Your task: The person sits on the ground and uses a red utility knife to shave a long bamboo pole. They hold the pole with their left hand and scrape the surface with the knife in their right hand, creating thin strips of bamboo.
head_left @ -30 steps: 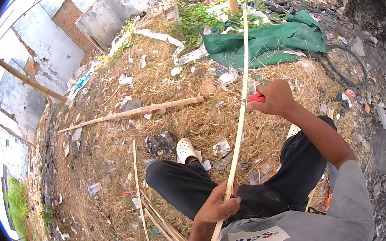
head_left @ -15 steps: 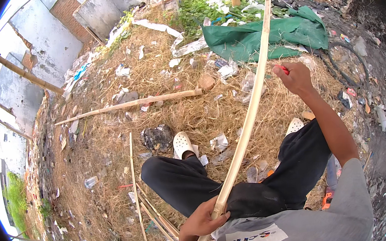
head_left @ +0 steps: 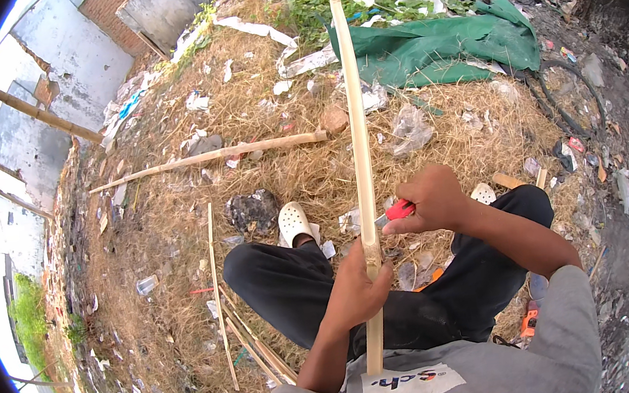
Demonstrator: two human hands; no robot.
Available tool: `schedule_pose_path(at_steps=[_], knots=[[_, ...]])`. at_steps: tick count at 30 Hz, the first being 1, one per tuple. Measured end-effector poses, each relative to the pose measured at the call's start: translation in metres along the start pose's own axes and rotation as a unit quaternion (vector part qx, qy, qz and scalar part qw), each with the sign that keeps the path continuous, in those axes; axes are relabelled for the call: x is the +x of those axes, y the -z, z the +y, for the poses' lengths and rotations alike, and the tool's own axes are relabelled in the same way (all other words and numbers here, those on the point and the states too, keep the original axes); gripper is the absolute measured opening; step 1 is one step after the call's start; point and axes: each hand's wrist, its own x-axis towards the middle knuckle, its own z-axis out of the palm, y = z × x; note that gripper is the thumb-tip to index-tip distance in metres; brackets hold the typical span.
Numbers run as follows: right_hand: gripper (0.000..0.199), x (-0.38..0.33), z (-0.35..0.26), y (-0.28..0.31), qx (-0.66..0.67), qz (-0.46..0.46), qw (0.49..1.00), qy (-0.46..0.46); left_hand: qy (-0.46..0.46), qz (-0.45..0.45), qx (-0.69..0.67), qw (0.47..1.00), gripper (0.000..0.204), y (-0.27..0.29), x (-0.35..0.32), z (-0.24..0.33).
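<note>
Right hand (head_left: 433,199) nearer left hand (head_left: 357,289)

The bamboo strip (head_left: 358,136) runs toward twelve o'clock from the lap. The tarpaulin (head_left: 437,44) lies at one o'clock, the bamboo pole (head_left: 208,158) at ten, thin slats (head_left: 217,287) at eight.

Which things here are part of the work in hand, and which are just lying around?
In use:
- bamboo strip, held by left hand
- red-handled knife, in right hand

Lying about:
- green tarp
- long pole
- thin slats
- scattered litter
</note>
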Motion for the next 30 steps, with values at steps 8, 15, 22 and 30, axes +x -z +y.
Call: schedule_pose_path(at_steps=[8, 15, 22, 30], knots=[[0.064, -0.004, -0.019, 0.002, 0.043, 0.007, 0.999, 0.021, 0.082, -0.057, -0.161, 0.982, 0.029, 0.006, 0.0, 0.012], [0.063, 0.004, 0.021, 0.011, -0.02, 0.048, 0.997, -0.063, 0.078, -0.109, -0.188, 0.973, 0.03, 0.005, -0.013, 0.015], [0.065, -0.002, 0.002, 0.012, -0.003, 0.058, 0.998, -0.009, 0.066, -0.116, -0.191, 0.973, 0.023, 0.012, -0.021, 0.016], [0.066, 0.006, 0.031, 0.017, -0.074, 0.093, 0.993, -0.023, 0.082, -0.149, -0.203, 0.964, 0.019, 0.012, -0.03, 0.018]])
